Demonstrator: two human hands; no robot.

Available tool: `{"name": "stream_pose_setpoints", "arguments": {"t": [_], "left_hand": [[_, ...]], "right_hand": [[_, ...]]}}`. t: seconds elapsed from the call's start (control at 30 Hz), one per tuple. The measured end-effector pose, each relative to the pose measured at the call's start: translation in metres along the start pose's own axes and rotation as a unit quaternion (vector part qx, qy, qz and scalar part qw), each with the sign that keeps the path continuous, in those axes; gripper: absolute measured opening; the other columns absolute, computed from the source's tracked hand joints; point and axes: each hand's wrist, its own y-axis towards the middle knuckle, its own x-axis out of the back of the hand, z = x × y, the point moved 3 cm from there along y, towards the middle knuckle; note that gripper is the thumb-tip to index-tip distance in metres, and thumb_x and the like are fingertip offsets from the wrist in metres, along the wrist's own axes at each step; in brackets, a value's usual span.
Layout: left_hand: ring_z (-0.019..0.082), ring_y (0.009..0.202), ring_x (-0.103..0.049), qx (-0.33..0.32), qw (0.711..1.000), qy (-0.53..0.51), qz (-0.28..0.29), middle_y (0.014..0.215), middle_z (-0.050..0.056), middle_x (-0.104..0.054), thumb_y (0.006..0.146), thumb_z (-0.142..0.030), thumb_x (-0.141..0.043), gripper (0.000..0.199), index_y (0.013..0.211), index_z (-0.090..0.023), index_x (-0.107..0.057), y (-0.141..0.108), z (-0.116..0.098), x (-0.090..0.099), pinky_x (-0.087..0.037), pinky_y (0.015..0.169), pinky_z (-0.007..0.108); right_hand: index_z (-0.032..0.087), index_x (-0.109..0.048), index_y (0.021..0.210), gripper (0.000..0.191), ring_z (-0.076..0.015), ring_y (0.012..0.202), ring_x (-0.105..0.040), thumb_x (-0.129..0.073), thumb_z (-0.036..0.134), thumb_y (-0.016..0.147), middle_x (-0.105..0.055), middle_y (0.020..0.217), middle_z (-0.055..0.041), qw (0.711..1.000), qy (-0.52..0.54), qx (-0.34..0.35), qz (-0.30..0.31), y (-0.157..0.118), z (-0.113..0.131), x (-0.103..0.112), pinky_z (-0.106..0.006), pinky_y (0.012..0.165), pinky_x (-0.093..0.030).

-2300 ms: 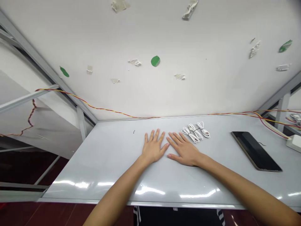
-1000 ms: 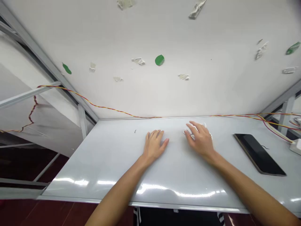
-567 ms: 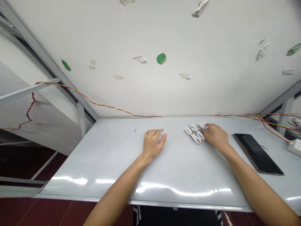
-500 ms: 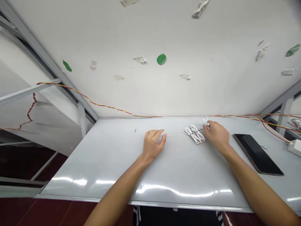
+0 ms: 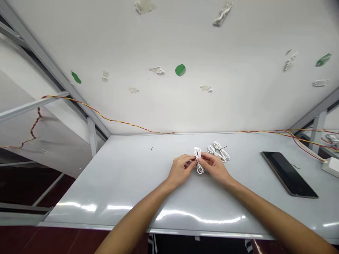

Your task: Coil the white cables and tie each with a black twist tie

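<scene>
left hand (image 5: 181,171) and right hand (image 5: 214,167) meet above the middle of the table (image 5: 92,183), both closed in a pinch on a looped white cable (image 5: 198,160), one from each side. the loop stands roughly upright between the fingertips. whether its lower end touches the table cannot be told.

more white cable loops (image 5: 218,152) lie flat on the table just beyond the right hand, close together, with a thin black tie (image 5: 223,148) across them. they sit near the held loop, though any link between them cannot be told.

table top is pale and glossy, with long light glare near the front edge. well to the right of the hands lies a black tablet (image 5: 287,174), screen up, tilted at an angle to the table edge. a white power strip (image 5: 331,167) sits at the far right.

a red-and-yellow twisted wire (image 5: 113,121) runs along the back of the table, in front of a white panel (image 5: 238,88) marked with green patches (image 5: 180,70) and torn tape scraps (image 5: 222,14). a grey metal frame (image 5: 45,56) edges the panel on the left.
</scene>
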Motion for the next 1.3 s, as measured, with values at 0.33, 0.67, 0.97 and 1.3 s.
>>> {"name": "stream_pose_setpoints", "arguments": {"t": [0.33,0.67,0.97,1.3], "left_hand": [[0.023,0.1,-0.067,0.071,0.992,-0.089,0.048,0.114,0.01,-0.069,0.081,-0.034,-0.072,0.034,0.112,-0.021,-0.069,0.001,-0.001,-0.002,-0.057,0.067,0.026],[0.019,0.086,-0.069,0.01,0.998,-0.036,-0.046,0.095,0.006,-0.074,0.089,-0.031,-0.062,0.017,0.088,-0.021,-0.076,0.002,0.0,0.005,-0.057,0.07,0.028],[0.018,0.081,-0.068,0.045,0.995,-0.079,-0.038,0.096,0.007,-0.073,0.079,-0.027,-0.072,0.014,0.09,-0.018,-0.076,0.004,0.003,0.005,-0.057,0.067,0.027],[0.019,0.083,-0.069,0.046,0.996,-0.066,-0.026,0.091,0.006,-0.074,0.082,-0.027,-0.069,0.01,0.082,-0.019,-0.076,0.006,0.005,0.008,-0.055,0.067,0.027]], "right_hand": [[0.024,-0.076,0.095,0.034,-0.0266,0.091,-0.07,-0.079,0.049,0.071,-0.076,0.096,-0.0065,0.997,0.024,-0.051,-0.053,0.0,-0.005,0.007,-0.043,0.088,-0.054],[0.026,-0.074,0.105,0.034,-0.0278,0.1,-0.068,-0.071,0.049,0.081,-0.074,0.106,-0.0065,0.999,-0.003,-0.03,-0.014,0.0,-0.005,0.005,-0.047,0.094,-0.052],[0.023,-0.066,0.118,0.039,-0.0235,0.098,-0.067,-0.068,0.044,0.086,-0.071,0.11,-0.0079,0.998,-0.012,-0.009,0.059,0.0,-0.007,0.001,-0.041,0.092,-0.052],[0.023,-0.064,0.121,0.04,-0.0219,0.091,-0.064,-0.063,0.045,0.088,-0.068,0.098,-0.0066,0.997,-0.045,0.004,0.066,0.0,-0.01,0.002,-0.038,0.085,-0.052]]}}
